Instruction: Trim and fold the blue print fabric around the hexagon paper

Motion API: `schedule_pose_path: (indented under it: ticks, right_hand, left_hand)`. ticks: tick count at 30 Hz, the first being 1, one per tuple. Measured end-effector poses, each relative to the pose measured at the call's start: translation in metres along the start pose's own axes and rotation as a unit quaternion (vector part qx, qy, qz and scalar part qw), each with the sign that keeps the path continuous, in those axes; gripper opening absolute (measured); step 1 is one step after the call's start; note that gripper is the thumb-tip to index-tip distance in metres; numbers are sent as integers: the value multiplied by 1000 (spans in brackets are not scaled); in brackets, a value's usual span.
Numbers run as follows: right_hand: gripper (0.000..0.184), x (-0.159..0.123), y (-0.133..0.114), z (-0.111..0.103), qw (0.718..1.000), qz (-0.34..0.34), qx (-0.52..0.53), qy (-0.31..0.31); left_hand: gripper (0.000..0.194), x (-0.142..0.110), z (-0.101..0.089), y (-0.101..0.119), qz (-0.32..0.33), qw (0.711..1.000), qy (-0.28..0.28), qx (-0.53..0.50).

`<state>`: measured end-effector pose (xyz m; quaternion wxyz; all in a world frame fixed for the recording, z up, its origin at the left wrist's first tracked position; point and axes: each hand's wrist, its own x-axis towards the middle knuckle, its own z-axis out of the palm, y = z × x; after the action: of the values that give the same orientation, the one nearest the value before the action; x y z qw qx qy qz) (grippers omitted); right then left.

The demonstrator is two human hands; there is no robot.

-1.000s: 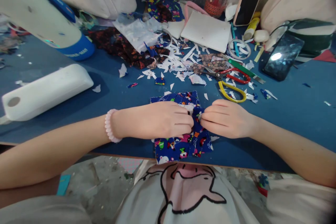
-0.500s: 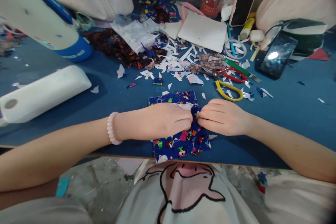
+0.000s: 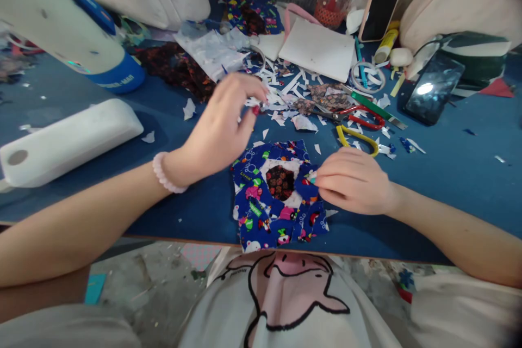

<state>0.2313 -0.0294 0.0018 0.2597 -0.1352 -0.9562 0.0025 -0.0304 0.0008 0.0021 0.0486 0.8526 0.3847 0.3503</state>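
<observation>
A square of blue cartoon-print fabric pieces lies flat at the table's front edge. In its middle is a white patch around a dark floral piece. My right hand rests at the square's right edge, its fingers pinched on a small blue print fabric piece. My left hand, wearing a pink bead bracelet, is raised above and left of the square, near the paper scraps. Its fingers are curled with the thumb apart. A small dark red spot shows at the thumb tip; I cannot tell what it is.
Red-handled scissors, a yellow scissor handle and a green cutter lie beyond my right hand. A phone is at right. A white oblong object and a large bottle stand left. Dark floral cloth lies behind.
My left hand has lifted off the fabric square and moved up and away toward the scraps, uncovering the white patch and dark floral centre. My right hand has hardly moved.
</observation>
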Motion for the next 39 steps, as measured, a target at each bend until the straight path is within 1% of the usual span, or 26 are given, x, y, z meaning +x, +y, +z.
schedule_pose_path:
  ticks: [1, 2, 3, 4, 5, 8, 10, 12, 15, 17, 19, 23, 25, 27, 29, 30, 32, 34, 35, 36, 38, 39]
  right_hand:
    - [12, 1, -3, -1, 999, 33, 9, 20]
    - [11, 1, -6, -1, 998, 54, 16, 36]
    - [11, 2, -8, -2, 997, 62, 21, 45]
    - [10, 2, -10, -2, 997, 61, 24, 47]
    - [9, 2, -12, -2, 997, 51, 26, 43]
    - [10, 2, -11, 0, 1000, -17, 14, 17]
    - [15, 1, -8, 1, 997, -75, -7, -1]
    - [20, 1, -4, 0, 992, -117, -31, -25]
    - [22, 2, -2, -5, 986, -139, -53, -79]
    - [23, 3, -4, -8, 982, -139, -62, -112]
    - [24, 4, -6, -10, 979, -137, -69, -131]
    - [26, 7, -14, -9, 981, -125, -65, -132]
    - [25, 7, -18, -8, 985, -110, -58, -124]
    - [25, 7, -20, -8, 987, -101, -55, -114]
    - [25, 6, -20, -9, 988, -99, -59, -106]
    - [24, 5, -19, -10, 988, -99, -60, -102]
    - [21, 4, -16, -11, 990, -96, -51, -94]
    - [18, 2, -13, -12, 992, -84, -24, -92]
    - [18, 2, -11, -12, 993, -78, -6, -93]
    - [17, 2, -10, -12, 993, -73, 13, -93]
    - [18, 3, -9, -10, 993, -66, 54, -82]
    - [19, 4, -9, -8, 993, -63, 71, -71]
  left_hand:
    - [21, 1, 0, -3, -24, 999, 27, 3]
    - [26, 1, 0, -4, -34, 999, 32, 3]
    - [28, 0, 0, -2, -30, 999, 21, 6]
    - [29, -1, 2, 0, -17, 1000, -2, 5]
    - [30, -3, 3, 4, -2, 999, -41, 0]
    - [31, -8, 8, 17, 48, 992, -113, -32]
    - [27, -10, 9, 21, 85, 985, -145, -41]
    - [24, -10, 9, 22, 125, 978, -164, -36]
    - [21, -10, 7, 23, 193, 961, -195, -24]
    - [20, -11, 6, 25, 236, 950, -202, -20]
    - [21, -12, 5, 29, 276, 941, -196, -10]
    - [26, -14, 4, 39, 364, 913, -182, 10]
    - [27, -15, 3, 43, 389, 902, -189, 6]
    - [27, -17, 3, 46, 389, 897, -209, -2]
    - [26, -19, 4, 47, 376, 898, -228, -11]
    - [25, -19, 5, 46, 367, 901, -230, -19]
    - [25, -20, 5, 44, 338, 915, -213, -50]
    - [31, -19, 5, 41, 279, 934, -191, -112]
    - [37, -17, 5, 40, 238, 941, -187, -152]
    - [43, -16, 4, 39, 195, 942, -193, -194]
    - [49, -13, 3, 38, 129, 929, -224, -266]
    - [49, -12, 3, 38, 109, 920, -243, -286]
